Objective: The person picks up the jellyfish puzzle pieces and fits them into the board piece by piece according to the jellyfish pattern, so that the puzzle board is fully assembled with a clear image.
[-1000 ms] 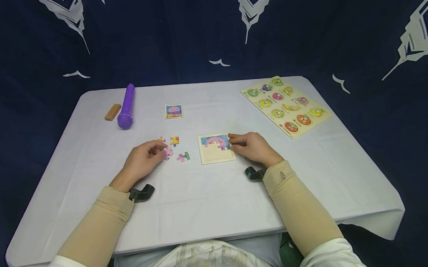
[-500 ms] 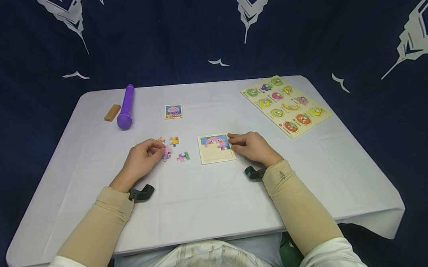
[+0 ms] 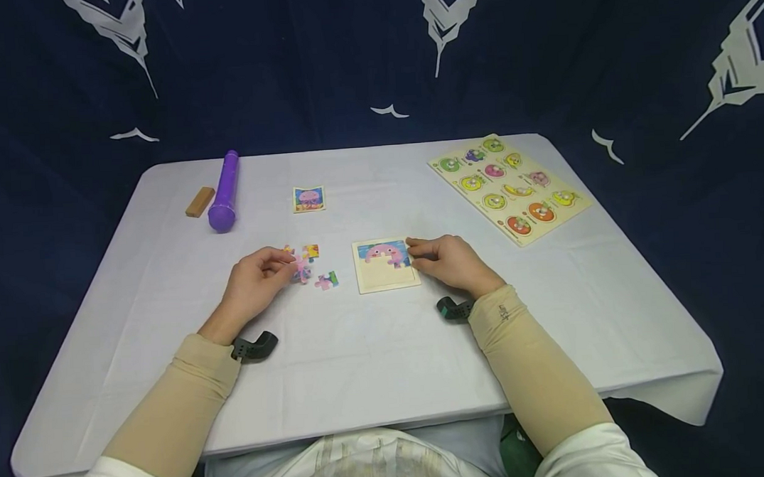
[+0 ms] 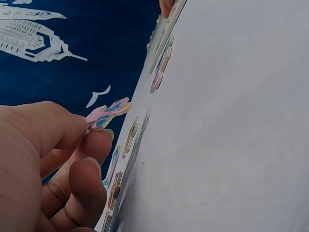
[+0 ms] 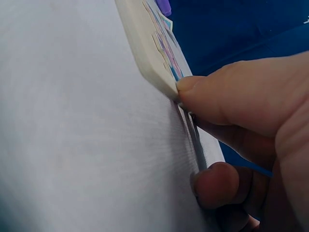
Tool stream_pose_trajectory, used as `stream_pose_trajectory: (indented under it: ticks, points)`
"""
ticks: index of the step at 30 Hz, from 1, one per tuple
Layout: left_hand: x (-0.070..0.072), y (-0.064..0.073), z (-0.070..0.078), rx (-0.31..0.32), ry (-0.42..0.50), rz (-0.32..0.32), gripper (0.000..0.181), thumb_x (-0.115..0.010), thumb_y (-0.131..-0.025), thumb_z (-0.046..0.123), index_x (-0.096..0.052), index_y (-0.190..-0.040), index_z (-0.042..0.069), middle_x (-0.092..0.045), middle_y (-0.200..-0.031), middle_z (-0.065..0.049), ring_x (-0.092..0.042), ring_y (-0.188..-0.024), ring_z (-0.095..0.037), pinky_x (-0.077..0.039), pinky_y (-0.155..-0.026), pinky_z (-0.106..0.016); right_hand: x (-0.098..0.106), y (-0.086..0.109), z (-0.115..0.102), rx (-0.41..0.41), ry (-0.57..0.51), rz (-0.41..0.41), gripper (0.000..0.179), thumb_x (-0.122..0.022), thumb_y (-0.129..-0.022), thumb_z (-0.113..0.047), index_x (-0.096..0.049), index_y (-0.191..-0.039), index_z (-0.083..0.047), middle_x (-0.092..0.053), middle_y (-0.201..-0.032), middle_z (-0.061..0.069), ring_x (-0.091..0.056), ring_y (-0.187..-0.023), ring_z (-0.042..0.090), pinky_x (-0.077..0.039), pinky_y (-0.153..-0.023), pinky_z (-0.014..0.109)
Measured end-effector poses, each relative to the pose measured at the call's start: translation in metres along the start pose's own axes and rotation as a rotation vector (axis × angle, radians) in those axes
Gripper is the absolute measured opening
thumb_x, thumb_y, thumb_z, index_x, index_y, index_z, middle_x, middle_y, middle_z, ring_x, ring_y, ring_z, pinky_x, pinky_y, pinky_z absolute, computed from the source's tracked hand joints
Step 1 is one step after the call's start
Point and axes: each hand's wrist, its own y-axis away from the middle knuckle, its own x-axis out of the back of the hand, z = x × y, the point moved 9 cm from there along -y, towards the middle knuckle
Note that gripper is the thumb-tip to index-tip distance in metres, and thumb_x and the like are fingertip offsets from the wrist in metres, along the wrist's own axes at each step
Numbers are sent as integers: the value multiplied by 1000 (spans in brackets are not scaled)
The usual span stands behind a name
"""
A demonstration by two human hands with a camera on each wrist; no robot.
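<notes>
Between thumb and fingertips my left hand (image 3: 252,285) pinches a pink jigsaw piece (image 4: 108,115), raised off the table in the left wrist view. Close by lie loose pieces, among them a yellow-orange one (image 3: 311,251) and a pink-and-green one (image 3: 326,281). To the right is a square puzzle board (image 3: 374,279), its upper part filled with a pink character on blue and its lower part bare. My right hand (image 3: 450,262) holds the board by its right edge. The thumb (image 5: 193,94) lies over the rim in the right wrist view; some fingers are hidden behind it.
Behind the loose pieces lies a small square picture card (image 3: 308,199) with a pink character. A purple microphone-shaped toy (image 3: 225,192) and a wooden block (image 3: 200,201) are at the back left. At the back right sits a fruit board (image 3: 508,190).
The pink piece has turned in my left fingers and now shows slightly further right. My right hand and the board have stayed in place.
</notes>
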Motion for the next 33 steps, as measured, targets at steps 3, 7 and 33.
stream_pose_trajectory:
  ticks: [3,7,33]
  points:
    - [-1,1,2,-2,31,1,18,-73,-97,22,-72,-108,9,-71,-85,-6,-53,-64,-9,-42,-56,-20,0,0,0,0,3,1,33,-70,-99,-23,-71,-130,-11,-58,-148,-3,-47,-144,23,-37,-118,44]
    - [-6,1,5,6,61,-11,16,-73,-96,22,-73,-108,10,-71,-84,-5,-53,-65,-10,-43,-57,-21,0,0,0,2,1,3,33,-70,-99,-23,-72,-130,-11,-59,-148,-3,-47,-144,23,-37,-118,44]
    - [-65,-18,51,-14,122,-143,12,-75,-95,23,-74,-102,13,-75,-79,-6,-64,-65,-19,-49,-61,-30,0,-1,0,9,4,10,32,-71,-98,-21,-73,-127,-9,-60,-146,-1,-50,-142,23,-39,-117,44]
